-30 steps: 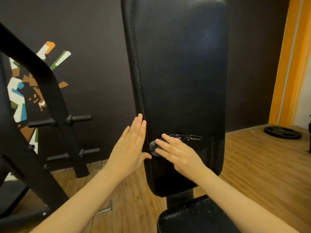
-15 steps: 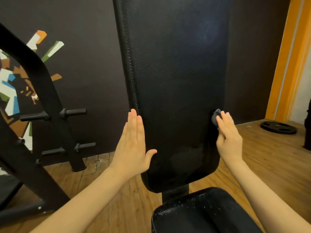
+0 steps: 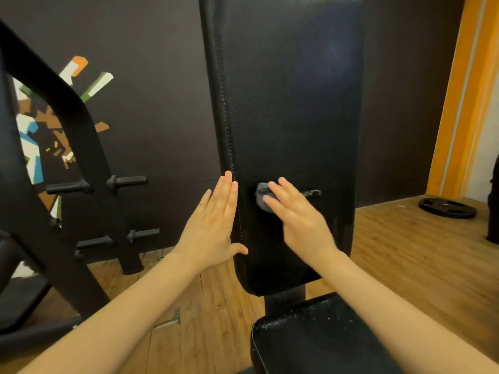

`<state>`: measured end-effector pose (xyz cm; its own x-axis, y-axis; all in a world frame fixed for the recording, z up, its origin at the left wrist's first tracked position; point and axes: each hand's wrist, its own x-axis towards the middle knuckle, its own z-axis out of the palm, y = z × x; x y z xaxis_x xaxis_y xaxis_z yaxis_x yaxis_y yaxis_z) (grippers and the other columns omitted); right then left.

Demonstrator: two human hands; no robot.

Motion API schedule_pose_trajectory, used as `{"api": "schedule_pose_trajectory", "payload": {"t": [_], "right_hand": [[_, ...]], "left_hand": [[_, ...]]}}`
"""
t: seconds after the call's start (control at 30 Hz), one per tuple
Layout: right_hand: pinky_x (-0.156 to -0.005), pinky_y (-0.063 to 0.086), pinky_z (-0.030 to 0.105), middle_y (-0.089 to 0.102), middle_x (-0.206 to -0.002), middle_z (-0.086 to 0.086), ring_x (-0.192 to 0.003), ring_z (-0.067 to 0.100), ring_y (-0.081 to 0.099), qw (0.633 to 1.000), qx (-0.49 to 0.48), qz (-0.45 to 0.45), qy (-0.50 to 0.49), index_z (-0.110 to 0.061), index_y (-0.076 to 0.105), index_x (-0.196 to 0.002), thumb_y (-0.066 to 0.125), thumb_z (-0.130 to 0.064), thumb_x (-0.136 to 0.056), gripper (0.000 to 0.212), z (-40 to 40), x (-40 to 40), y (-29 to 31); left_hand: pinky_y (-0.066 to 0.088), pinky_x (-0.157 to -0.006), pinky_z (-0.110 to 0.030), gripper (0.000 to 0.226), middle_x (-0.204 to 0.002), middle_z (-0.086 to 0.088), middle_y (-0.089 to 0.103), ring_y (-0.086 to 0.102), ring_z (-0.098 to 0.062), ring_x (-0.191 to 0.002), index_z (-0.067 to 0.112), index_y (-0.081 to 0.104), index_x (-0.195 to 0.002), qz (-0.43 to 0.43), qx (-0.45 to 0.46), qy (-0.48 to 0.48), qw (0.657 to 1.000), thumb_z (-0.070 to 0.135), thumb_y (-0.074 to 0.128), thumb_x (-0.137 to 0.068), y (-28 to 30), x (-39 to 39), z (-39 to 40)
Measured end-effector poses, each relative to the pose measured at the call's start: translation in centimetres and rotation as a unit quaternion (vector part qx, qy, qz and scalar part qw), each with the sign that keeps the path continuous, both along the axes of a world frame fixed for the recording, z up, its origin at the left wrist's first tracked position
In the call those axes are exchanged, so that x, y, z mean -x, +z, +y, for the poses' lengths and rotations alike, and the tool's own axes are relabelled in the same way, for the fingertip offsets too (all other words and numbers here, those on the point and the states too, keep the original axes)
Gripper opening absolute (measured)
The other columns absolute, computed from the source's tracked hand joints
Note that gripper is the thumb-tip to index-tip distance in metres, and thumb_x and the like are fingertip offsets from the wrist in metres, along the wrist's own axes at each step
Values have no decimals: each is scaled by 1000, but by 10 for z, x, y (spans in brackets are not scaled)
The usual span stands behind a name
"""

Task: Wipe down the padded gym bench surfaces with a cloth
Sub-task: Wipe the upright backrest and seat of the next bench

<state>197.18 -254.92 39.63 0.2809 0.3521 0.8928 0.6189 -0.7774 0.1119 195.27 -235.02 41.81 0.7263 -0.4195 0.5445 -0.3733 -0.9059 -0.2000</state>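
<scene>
Cloth (image 3: 261, 198), a small grey wad, sits pressed against the lower part of the upright backrest pad (image 3: 291, 103), near that pad's left seam and well short of its right edge. It lies under the fingertips of the right hand (image 3: 294, 214), whose fingers are straight and slightly spread, flattening the wad onto the vinyl rather than curling round it; most of the cloth is covered, so its full shape cannot be told. A thin dark line runs rightward from the hand across the pad, possibly a wet streak, though the dim surface makes that uncertain. The pad's long axis stands nearly vertical, so a sideways stroke from this spot has room only toward the right, while unwiped-looking vinyl rises far above the fingers. The left hand (image 3: 216, 225) rests flat along the pad's left side at about the same height, fingers together and straight, thumb hooked toward the front face, apparently steadying the pad. It is just beside the cloth but does not touch it. Below both hands, the seat pad (image 3: 310, 333) shows pale specks, suggesting it awaits wiping. A black rack (image 3: 70, 147) stands to the left, and a weight plate (image 3: 447, 207) lies on the wood floor (image 3: 405, 252) to the right.
</scene>
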Motion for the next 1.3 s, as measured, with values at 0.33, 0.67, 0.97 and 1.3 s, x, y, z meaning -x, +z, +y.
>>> {"api": "schedule_pose_trajectory", "payload": {"t": [0.33, 0.67, 0.97, 1.3], "right_hand": [[-107, 32, 40, 54, -132, 10, -133, 21, 34, 997, 73, -27, -5, -10, 49, -128, 46, -4, -84, 45, 25, -16, -80], [-112, 25, 38, 54, -130, 15, -129, 28, 38, 996, 88, -3, -34, -7, 52, -124, 43, 5, -83, 44, -75, -50, -66], [-108, 23, 38, 40, -142, 10, -134, 21, 27, 964, -214, 111, -115, 0, 48, -131, 50, 18, -83, 51, -115, -51, -71], [-111, 21, 29, 37, -140, 7, -133, 31, 37, 967, -221, 111, -65, 3, 47, -130, 50, 20, -82, 51, -92, -29, -52]], "left_hand": [[-17, -109, -34, 131, -140, -7, -45, -36, -22, -132, 10, -34, -134, 36, 0, 32, 999, 65, 67, -71, -17, 1, 4], [-16, -109, -36, 139, -129, -2, -61, -39, -22, -132, 12, -43, -131, 38, 95, 38, 994, 69, 66, -68, -54, -5, -24], [-5, -111, -41, 150, -140, -1, -52, -39, -16, -136, 20, -47, -132, 48, 135, 33, 989, 62, 78, -60, -59, -8, -34], [-1, -112, -42, 151, -142, -5, -50, -18, -32, -141, 14, -43, -136, 24, 116, 39, 992, 65, 76, -59, -60, -7, -34]]}}
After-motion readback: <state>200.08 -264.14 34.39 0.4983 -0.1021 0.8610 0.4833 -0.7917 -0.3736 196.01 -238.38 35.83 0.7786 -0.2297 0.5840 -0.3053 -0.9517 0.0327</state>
